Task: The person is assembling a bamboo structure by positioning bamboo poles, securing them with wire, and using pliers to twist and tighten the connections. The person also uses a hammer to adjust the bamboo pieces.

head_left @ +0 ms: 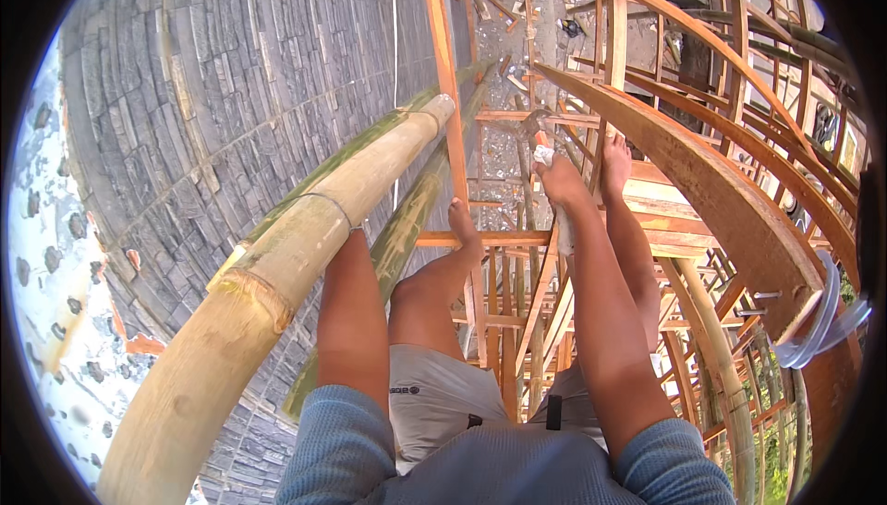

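Bamboo pole (pixel 305 255) crosses lower left, hiding the left hand, grip unknowable; right hand (pixel 561 180) at centre clamps a hammer (pixel 539 128) among orange timbers (pixel 443 61), beside grey brick wall (pixel 203 80).

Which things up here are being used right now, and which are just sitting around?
In use:
- thick bamboo pole, which the left forearm reaches behind, with its hand hidden
- hammer-like tool, gripped in the right hand

Just about:
- grey brick wall
- orange wooden frame
- curved plank
- clear plastic strip
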`<state>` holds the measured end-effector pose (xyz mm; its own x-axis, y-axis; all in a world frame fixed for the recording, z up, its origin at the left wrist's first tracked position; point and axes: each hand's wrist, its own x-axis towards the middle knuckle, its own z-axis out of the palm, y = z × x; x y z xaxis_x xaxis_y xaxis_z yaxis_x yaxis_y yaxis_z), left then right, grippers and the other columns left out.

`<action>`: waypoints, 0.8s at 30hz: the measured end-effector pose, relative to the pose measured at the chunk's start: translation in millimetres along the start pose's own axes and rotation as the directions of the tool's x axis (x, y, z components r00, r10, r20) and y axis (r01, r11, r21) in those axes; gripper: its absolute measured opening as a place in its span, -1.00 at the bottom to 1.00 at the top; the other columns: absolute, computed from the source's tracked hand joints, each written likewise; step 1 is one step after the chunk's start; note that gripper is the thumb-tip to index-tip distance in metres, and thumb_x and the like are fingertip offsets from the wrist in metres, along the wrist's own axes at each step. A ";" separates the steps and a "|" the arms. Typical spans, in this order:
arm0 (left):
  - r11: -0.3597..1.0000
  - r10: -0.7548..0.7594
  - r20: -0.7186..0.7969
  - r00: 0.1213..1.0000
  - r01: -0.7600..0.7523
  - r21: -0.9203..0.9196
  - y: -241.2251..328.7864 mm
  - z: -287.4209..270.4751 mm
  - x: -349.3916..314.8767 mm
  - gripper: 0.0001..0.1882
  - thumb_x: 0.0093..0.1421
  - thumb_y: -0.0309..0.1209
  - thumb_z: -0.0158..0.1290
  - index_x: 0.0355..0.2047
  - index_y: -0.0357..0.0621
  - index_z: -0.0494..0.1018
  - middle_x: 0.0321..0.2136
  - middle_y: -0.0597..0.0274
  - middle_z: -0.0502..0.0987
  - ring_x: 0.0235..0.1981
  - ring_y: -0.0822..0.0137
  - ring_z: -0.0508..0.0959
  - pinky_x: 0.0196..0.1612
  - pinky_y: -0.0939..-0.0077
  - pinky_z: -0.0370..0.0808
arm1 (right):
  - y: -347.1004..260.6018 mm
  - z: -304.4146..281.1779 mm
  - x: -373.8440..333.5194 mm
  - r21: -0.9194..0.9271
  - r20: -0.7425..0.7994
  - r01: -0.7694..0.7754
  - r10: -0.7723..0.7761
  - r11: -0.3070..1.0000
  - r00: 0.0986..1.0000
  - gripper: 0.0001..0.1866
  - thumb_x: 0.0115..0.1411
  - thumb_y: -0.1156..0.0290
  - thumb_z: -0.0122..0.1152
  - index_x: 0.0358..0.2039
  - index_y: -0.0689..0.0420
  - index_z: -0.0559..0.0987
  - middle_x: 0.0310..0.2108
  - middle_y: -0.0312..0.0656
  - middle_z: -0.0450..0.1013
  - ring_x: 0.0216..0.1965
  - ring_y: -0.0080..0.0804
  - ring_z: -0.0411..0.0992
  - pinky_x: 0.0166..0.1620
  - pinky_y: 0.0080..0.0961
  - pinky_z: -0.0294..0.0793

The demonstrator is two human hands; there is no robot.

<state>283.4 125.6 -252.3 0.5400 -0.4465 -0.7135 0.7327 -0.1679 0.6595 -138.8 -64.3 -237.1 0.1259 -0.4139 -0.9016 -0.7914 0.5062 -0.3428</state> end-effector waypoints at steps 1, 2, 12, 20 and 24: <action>0.994 0.020 0.044 0.999 -0.015 -0.105 -4.9 20.8 -11.0 -0.28 0.43 0.11 -0.19 0.41 -0.09 0.11 0.44 0.02 0.09 0.41 -0.06 0.18 0.39 -0.17 0.17 | 21.1 2.3 -0.9 -0.193 -0.098 0.164 -0.186 0.967 0.978 -0.62 0.31 0.30 0.18 -0.05 0.38 0.46 -0.47 0.13 0.55 -0.50 -0.11 0.57 -0.24 -0.17 0.53; 0.986 0.008 0.041 0.999 -0.001 -0.169 -11.6 38.0 -21.0 -0.27 0.43 0.10 -0.19 0.42 -0.11 0.09 0.44 0.00 0.09 0.40 -0.06 0.19 0.39 -0.18 0.18 | 13.4 -9.4 -18.8 -0.158 -0.062 0.148 -0.159 0.976 0.985 -0.61 0.29 0.30 0.19 -0.04 0.37 0.46 -0.35 0.19 0.54 -0.33 0.01 0.54 -0.14 -0.12 0.50; 0.975 -0.041 -0.612 0.790 -0.103 -0.199 50.2 193.8 -212.7 -0.35 0.45 0.01 -0.25 0.41 -0.05 0.05 0.34 0.05 0.21 0.33 0.02 0.29 0.36 -0.04 0.27 | -19.4 -111.2 -210.8 -0.322 0.014 0.294 -0.306 0.900 0.952 -0.70 0.23 0.41 0.17 -0.10 0.33 0.45 -0.22 0.27 0.54 -0.13 0.25 0.52 -0.08 -0.04 0.48; 0.513 0.813 -0.502 0.294 -0.769 0.381 246.0 253.1 -388.3 -0.17 0.40 0.31 -0.38 0.31 -0.17 0.15 0.16 -0.01 0.33 0.25 0.13 0.31 0.27 0.07 0.27 | -24.0 -168.8 -287.8 -0.318 0.028 0.303 -0.311 0.898 0.950 -0.64 0.22 0.38 0.19 -0.04 0.33 0.46 -0.17 0.29 0.54 -0.08 0.25 0.51 0.01 -0.07 0.47; -0.150 0.986 0.006 -0.164 -0.888 0.435 361.1 316.6 -487.2 -0.08 0.29 0.34 -0.09 0.33 -0.15 0.03 0.08 -0.12 0.36 0.22 -0.03 0.34 0.29 -0.18 0.36 | -25.3 -192.6 -305.8 -0.368 0.010 0.325 -0.345 0.871 0.938 -0.65 0.22 0.37 0.18 -0.06 0.32 0.46 -0.18 0.28 0.54 -0.08 0.26 0.51 0.00 -0.04 0.47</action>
<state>153.7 4.2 408.2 0.6315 -0.0978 0.7692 -0.7698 0.0391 0.6371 -272.4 -96.3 98.1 0.3975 -0.5555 -0.7304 -0.8689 0.0279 -0.4941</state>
